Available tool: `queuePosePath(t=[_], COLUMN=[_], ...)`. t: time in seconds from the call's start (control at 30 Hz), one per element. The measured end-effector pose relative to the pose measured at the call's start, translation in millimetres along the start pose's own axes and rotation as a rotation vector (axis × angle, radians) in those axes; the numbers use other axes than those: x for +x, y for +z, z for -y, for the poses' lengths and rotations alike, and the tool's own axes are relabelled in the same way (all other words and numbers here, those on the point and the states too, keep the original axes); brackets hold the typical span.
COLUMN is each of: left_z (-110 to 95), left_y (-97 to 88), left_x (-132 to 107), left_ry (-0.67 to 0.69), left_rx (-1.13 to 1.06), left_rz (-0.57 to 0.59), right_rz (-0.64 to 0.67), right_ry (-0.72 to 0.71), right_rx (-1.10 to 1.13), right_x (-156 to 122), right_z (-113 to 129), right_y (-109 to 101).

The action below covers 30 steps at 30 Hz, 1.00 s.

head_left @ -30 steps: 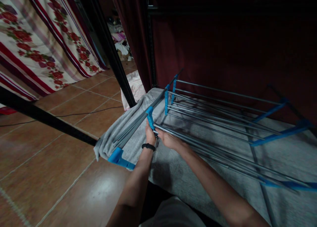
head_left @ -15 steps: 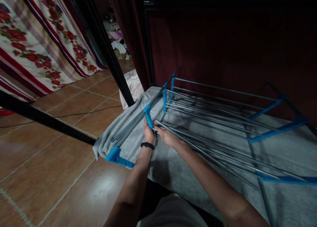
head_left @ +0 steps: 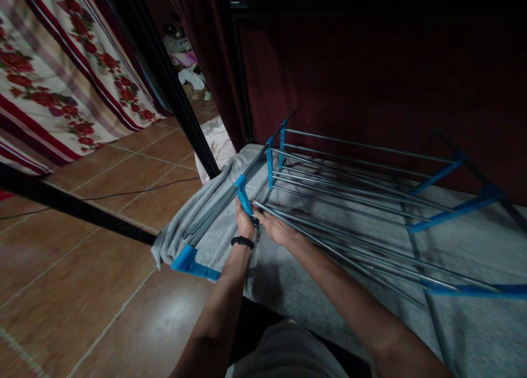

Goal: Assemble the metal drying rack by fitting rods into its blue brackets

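A metal drying rack [head_left: 346, 172] with blue plastic brackets lies on its side on a grey blanket. My left hand [head_left: 244, 224], with a black band at the wrist, is closed round a blue bracket [head_left: 243, 196] at the rack's left side. Right beside it, my right hand [head_left: 274, 227] is closed on a metal rod [head_left: 296, 222] close to the bracket's lower end. Its fingertips are partly hidden, and so is the joint between rod and bracket. Several loose-ended rods fan out to the right below the rack.
The grey blanket [head_left: 284, 290] covers the surface under the rack. Black frame posts [head_left: 181, 98] stand at the left, with a dark red curtain [head_left: 349, 81] behind. A blue corner piece [head_left: 193, 261] juts out over the tiled floor [head_left: 94, 290]. A cable [head_left: 135, 190] crosses the tiles.
The view has shifted slightly, so everything sits a little further left. Both hands keep their places at the bracket and rod.
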<state>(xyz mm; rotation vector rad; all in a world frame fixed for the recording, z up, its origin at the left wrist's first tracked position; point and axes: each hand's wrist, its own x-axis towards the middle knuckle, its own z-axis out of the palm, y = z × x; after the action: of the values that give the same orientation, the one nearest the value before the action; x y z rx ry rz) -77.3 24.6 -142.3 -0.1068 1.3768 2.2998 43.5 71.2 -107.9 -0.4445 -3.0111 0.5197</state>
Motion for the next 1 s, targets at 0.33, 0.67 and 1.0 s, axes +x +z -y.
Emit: queuePosePath(t=[0.33,0.67,1.0], left_z=[5.9,10.5,11.3], left_y=[-4.0,-7.9,-7.8], left_x=[2.2,9.5,13.9], left_ry=[0.052,0.055,0.110], left_rx=[0.044,0.072,0.070], left_rz=[-0.024,-0.036,0.015], right_rz=[-0.034,-0.085,-0.159], right_ry=[-0.018,-0.068,-0.089], right_rx=[0.056,0.004,0.120], right_x=[2.8,-2.6,-4.5], right_z=[-3.9,0.4,1.9], right_y=[3.9,-3.0,0.5])
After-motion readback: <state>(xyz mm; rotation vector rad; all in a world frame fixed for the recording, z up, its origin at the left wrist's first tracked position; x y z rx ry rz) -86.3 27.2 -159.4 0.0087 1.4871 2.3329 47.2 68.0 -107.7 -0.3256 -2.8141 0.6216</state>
